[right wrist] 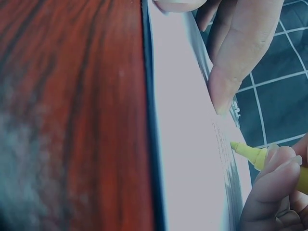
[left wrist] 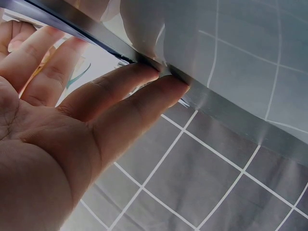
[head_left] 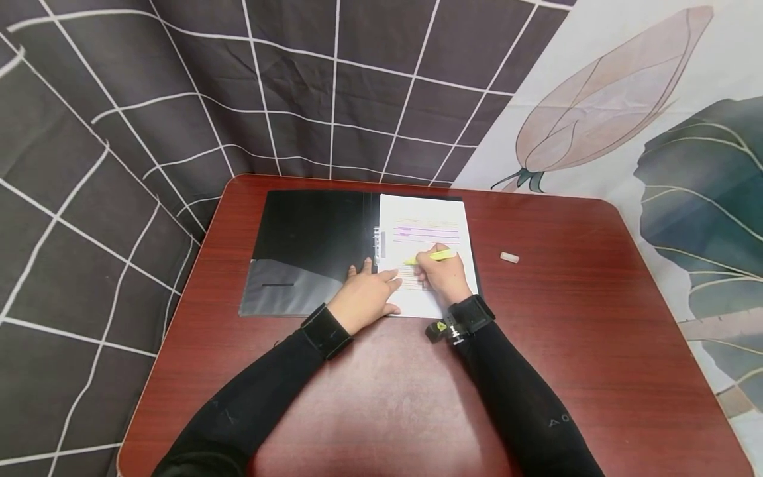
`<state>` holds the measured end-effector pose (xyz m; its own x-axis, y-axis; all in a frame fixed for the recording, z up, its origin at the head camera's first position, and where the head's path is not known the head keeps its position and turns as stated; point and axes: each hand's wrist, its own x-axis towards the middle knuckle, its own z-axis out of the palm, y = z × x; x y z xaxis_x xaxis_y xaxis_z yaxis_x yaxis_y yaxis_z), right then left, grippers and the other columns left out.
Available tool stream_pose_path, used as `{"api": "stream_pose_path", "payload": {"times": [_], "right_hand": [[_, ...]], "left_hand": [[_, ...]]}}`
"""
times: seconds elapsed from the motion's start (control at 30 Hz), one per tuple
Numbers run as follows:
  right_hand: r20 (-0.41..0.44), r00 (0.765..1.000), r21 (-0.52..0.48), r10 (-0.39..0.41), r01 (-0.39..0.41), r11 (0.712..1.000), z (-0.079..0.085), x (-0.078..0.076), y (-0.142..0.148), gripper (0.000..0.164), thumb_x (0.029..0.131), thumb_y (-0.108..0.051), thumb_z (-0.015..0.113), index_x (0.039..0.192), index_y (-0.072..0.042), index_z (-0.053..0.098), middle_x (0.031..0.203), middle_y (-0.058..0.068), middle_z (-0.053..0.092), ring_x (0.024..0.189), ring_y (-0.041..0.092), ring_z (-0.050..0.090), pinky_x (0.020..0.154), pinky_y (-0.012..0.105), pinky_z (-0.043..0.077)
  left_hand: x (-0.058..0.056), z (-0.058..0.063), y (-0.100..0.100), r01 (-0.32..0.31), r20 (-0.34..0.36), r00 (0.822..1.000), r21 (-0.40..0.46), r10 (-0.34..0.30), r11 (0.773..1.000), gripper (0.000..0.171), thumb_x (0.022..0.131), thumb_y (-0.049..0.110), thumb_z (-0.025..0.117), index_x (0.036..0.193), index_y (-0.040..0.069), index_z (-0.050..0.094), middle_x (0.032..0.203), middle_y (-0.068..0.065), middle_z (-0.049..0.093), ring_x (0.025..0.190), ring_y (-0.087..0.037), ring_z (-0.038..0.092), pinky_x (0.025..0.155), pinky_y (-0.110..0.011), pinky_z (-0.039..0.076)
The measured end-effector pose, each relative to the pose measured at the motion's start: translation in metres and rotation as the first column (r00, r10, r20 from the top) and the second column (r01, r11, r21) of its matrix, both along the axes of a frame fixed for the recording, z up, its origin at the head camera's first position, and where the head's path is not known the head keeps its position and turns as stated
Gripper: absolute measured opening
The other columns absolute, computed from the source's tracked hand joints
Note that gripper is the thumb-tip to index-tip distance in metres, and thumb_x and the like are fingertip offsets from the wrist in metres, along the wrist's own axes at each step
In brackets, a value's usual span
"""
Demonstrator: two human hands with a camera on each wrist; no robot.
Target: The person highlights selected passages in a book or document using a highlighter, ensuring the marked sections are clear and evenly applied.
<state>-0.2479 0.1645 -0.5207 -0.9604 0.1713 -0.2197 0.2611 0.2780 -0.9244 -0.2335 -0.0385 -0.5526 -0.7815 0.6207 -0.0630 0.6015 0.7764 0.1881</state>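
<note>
A black ring binder [head_left: 316, 225] lies spread on the table, with white printed sheets [head_left: 423, 207] on its right side. Purple and faint yellow-orange marks run across some lines of the top sheet. My right hand [head_left: 448, 277] pinches a yellow highlighter [head_left: 443, 254], its tip at the text; the right wrist view shows the uncapped tip [right wrist: 237, 146] at the page. My left hand [head_left: 361, 298] rests with spread fingers across the binder's middle and the sheets' lower left. In the left wrist view, its extended fingers [left wrist: 130, 113] touch the binder.
A small whitish cap [head_left: 509, 257] lies on the reddish-brown wooden table [head_left: 560, 298], right of the binder. The binder's left side has a clear pocket [head_left: 292, 291]. Dark grid-patterned cloth [head_left: 286, 86] hangs behind and to the left; a leaf-print cloth [head_left: 602, 132] hangs at right.
</note>
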Motion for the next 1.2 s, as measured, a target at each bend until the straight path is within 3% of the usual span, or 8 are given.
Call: {"api": "stream_pose_path", "payload": {"times": [1.2], "right_hand": [[0.006,1.0,-0.013,-0.019,0.019,1.0,0.004,0.008,0.017,0.014,0.1,-0.009,0.066,0.088,-0.012,0.058,0.068,-0.005,0.068,0.056,0.006,0.06,0.05,0.017,0.048]], "left_hand": [[0.004,0.003,-0.001,-0.005,-0.007,1.0,0.017,0.005,1.0,0.07,0.101,0.06,0.082,0.159,0.024,0.068,0.17,0.0,0.063,0.153,-0.063,0.055,0.114,-0.082,0.052]]}}
